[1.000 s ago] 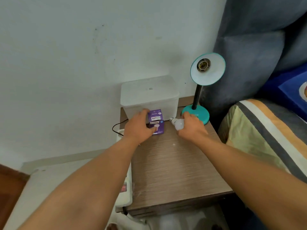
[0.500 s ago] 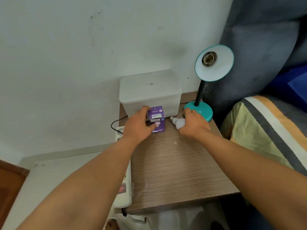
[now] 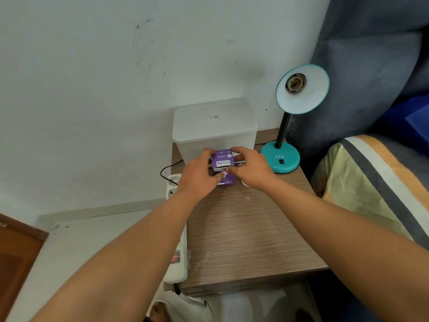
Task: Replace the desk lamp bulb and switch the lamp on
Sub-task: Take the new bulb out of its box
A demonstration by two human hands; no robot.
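A purple bulb box [image 3: 222, 161] stands on the wooden bedside table [image 3: 243, 233], in front of a white container. My left hand [image 3: 197, 176] grips its left side. My right hand [image 3: 253, 169] pinches the top flap from the right. A white bulb [image 3: 244, 182] lies on the table under my right hand, with only a sliver showing. The teal desk lamp [image 3: 279, 159] stands at the table's back right. Its shade tilts toward me and its socket [image 3: 296, 82] holds no bulb. A small dark switch [image 3: 281, 161] sits on the lamp base.
A frosted white plastic container [image 3: 216, 126] sits against the wall behind the box. A white power strip [image 3: 177, 231] with a black cable [image 3: 166, 169] runs along the table's left edge. A bed with a striped blanket [image 3: 371, 182] borders the right.
My right hand has let go of the white bulb on the table and moved left onto the purple box's top. My left hand has stayed on the box.
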